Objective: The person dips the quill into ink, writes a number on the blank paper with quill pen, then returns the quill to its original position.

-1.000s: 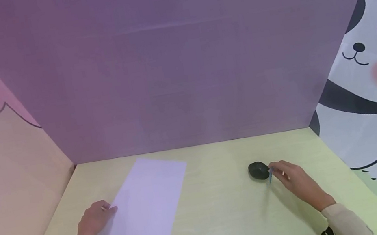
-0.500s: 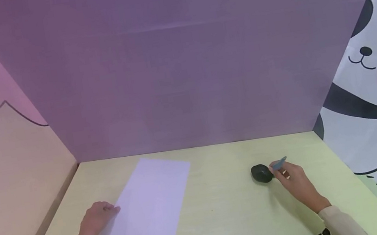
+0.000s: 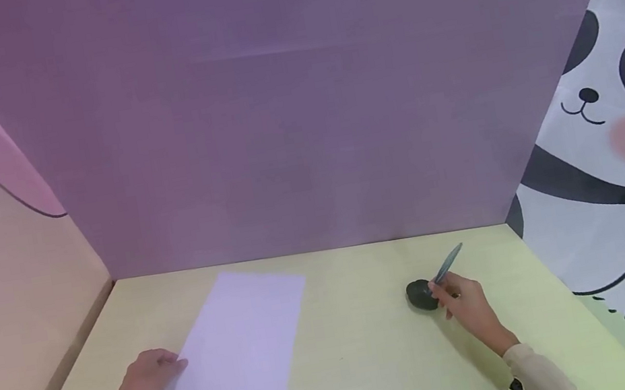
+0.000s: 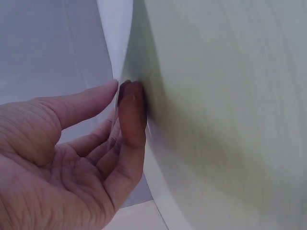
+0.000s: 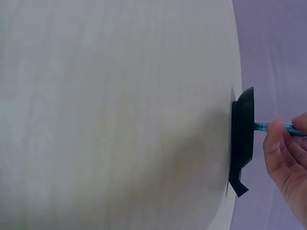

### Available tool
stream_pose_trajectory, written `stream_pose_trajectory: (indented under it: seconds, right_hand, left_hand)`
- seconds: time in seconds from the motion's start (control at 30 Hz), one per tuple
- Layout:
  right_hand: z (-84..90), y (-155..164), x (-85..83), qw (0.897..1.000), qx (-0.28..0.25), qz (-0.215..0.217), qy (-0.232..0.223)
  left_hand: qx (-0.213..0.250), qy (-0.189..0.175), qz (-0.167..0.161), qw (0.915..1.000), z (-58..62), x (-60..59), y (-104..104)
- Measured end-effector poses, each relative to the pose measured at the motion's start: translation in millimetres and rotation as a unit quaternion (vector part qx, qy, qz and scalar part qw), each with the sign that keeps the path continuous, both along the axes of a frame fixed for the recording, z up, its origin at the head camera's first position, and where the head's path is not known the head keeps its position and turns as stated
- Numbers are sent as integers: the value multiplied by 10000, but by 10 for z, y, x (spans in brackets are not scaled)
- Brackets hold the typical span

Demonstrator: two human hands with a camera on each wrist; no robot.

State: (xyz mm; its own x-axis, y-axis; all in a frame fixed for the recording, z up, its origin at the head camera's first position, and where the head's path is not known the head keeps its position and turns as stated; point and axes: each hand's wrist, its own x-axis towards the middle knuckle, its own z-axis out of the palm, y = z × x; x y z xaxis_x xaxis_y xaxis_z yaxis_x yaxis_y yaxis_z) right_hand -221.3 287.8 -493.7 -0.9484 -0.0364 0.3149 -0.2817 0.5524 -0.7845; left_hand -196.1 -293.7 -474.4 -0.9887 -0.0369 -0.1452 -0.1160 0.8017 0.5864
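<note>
A sheet of white paper [image 3: 239, 350] lies slanted on the left half of the table. My left hand [image 3: 148, 381] pinches its left edge; in the left wrist view the thumb [image 4: 93, 103] is on one side of the sheet [image 4: 114, 33] and the fingertips on the other. At the right, my right hand [image 3: 468, 307] holds a slim blue-green pen [image 3: 450, 260], its tapered end pointing up and back. The pen's lower end stands over a small black dish [image 3: 420, 296]. In the right wrist view that end [image 5: 260, 126] meets the dish [image 5: 243, 129], its very tip hidden inside.
The pale wooden table [image 3: 344, 353] ends at a purple backdrop [image 3: 289, 123]. Printed side panels stand left and right, the right one with a panda [image 3: 593, 130]. Bare tabletop lies between the paper and the dish.
In my right hand the pen has turned from pointing downward beside the dish to standing tapered end up, its lower end brought to the dish. My left hand stays at the paper's edge.
</note>
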Motion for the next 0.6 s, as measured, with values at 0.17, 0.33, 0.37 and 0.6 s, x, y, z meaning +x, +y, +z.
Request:
stream_pose_trajectory:
  seconds: [0.17,0.33,0.37,0.6]
  right_hand:
    - [3,-16,-31,9998,200,-50,20]
    - [12,-18,-46,9992,245,-148,-270]
    - [9,-19,-50,9991,253,-152,-302]
    - [-11,-19,-74,9986,274,-218,-385]
  left_hand:
    - [36,37,-22,10000,-2,-19,12]
    - [-14,16,-51,10000,-8,-26,15]
    - [-1,16,-53,10000,-7,-23,17]
    - [58,-177,-83,9998,13,-14,54]
